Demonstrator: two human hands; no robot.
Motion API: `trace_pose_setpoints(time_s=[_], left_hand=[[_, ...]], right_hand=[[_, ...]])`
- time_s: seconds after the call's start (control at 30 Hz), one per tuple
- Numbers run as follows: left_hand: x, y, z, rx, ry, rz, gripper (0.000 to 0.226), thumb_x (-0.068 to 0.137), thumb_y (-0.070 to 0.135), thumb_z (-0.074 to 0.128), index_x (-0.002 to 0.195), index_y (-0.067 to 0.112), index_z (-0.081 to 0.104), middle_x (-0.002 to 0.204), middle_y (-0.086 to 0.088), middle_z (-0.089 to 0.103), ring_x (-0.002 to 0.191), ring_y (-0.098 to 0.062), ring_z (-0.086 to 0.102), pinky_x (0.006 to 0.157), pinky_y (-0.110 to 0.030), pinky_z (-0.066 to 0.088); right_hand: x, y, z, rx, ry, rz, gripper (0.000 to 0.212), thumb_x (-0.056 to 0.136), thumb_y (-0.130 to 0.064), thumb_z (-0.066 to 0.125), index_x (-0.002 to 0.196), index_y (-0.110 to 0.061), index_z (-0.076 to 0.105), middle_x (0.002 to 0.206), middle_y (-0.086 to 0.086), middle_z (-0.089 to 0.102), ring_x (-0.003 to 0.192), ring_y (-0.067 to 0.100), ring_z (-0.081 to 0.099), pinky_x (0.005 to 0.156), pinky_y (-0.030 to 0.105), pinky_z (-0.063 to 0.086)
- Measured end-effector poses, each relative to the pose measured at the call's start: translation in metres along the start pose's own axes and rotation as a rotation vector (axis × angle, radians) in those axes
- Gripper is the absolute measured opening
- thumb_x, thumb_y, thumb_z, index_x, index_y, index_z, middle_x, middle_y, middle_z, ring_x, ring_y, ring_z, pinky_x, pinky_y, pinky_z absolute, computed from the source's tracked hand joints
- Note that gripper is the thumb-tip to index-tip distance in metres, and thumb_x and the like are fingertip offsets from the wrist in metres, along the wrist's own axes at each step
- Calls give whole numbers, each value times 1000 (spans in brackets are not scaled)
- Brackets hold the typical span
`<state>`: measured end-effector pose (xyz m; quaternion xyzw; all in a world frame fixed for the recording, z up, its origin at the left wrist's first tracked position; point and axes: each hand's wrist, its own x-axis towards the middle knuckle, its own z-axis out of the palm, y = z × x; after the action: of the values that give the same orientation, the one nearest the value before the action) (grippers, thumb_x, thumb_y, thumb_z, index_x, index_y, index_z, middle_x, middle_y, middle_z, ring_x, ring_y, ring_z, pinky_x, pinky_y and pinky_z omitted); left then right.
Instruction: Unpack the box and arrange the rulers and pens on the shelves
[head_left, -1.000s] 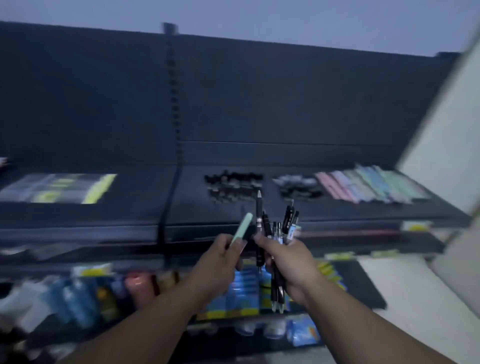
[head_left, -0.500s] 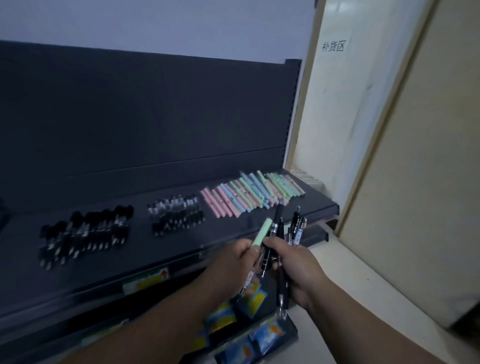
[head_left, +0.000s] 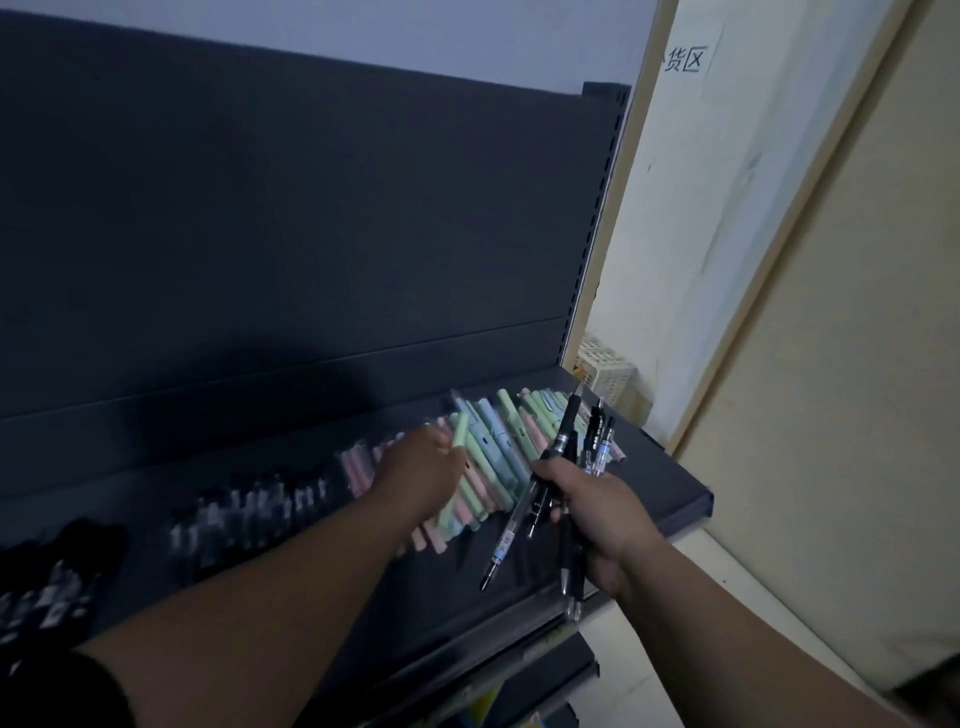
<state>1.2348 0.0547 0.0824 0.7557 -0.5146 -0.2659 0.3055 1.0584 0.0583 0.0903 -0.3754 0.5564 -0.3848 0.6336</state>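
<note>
Facing shelf (head_left: 660, 493): the dark top shelf sits closer in view than half a second ago, and its front right corner now lies just beyond the right hand.
Back panel (head_left: 311, 234): dark, standing upright along the shelf's rear edge.
Wall panel (head_left: 701, 234): cream with printed characters, rising past the shelf's right end.
Pastel pens (head_left: 498, 467): pink, blue and green barrels lie side by side across the right half of the shelf. The left hand hides the middle of the row.
Black pens (head_left: 249, 509): blurred groups lie toward the shelf's left end, well apart from both hands.
Basket (head_left: 605, 371): pale and perforated, behind the shelf's rear right corner.
Left hand (head_left: 421, 473): half a second ago it hung beside the right hand, short of the front edge. It has since reached over the pastel row, fingers curled round the mint-green pen.
Right hand (head_left: 597, 514): still clenched round the pen bundle, now over the shelf near the front right corner.
Pen bundle (head_left: 566, 441): black and clear pens fan up and down out of the fist, crossing in front of the row's right end.
Mint-green pen (head_left: 458, 434): it juts from the left fingers, down among the pastel barrels, though blur hides whether it touches them.
</note>
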Motion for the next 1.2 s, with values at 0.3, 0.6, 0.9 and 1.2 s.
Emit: trace_pose_setpoints(time_s=[0.3, 0.6, 0.9, 1.2], left_hand=[[37, 4, 31, 140, 112, -145, 27, 92, 33, 53, 106, 11, 44, 102, -7, 60, 81, -17, 52, 66, -25, 40], [26, 19, 36, 113, 388, -178, 18, 91, 43, 54, 96, 25, 55, 89, 3, 62, 82, -13, 58, 64, -23, 36], [-6, 48, 23, -282, 149, -37, 3, 89, 29, 65, 90, 31, 66, 87, 0, 73, 71, -4, 62, 62, -15, 48], [-47, -34, -62, -451, 485, -219, 7, 87, 20, 68, 83, 15, 68, 72, -2, 62, 56, -10, 49, 55, -19, 43]], right_hand=[[69, -40, -12, -63, -203, 42, 24, 84, -21, 70, 70, -5, 58, 45, 5, 47, 31, 18, 42, 37, 23, 38], [118, -71, -15, -153, -444, 100, 20, 78, -24, 75, 76, -12, 59, 54, 1, 50, 39, 11, 40, 41, 22, 32], [104, -73, 18, -169, -625, 114, 15, 83, -16, 70, 71, -8, 64, 55, 4, 58, 34, 9, 45, 35, 19, 36], [65, -45, 92, -248, -622, 34, 17, 79, -23, 77, 76, -12, 65, 58, -1, 58, 44, 10, 44, 39, 21, 36]])
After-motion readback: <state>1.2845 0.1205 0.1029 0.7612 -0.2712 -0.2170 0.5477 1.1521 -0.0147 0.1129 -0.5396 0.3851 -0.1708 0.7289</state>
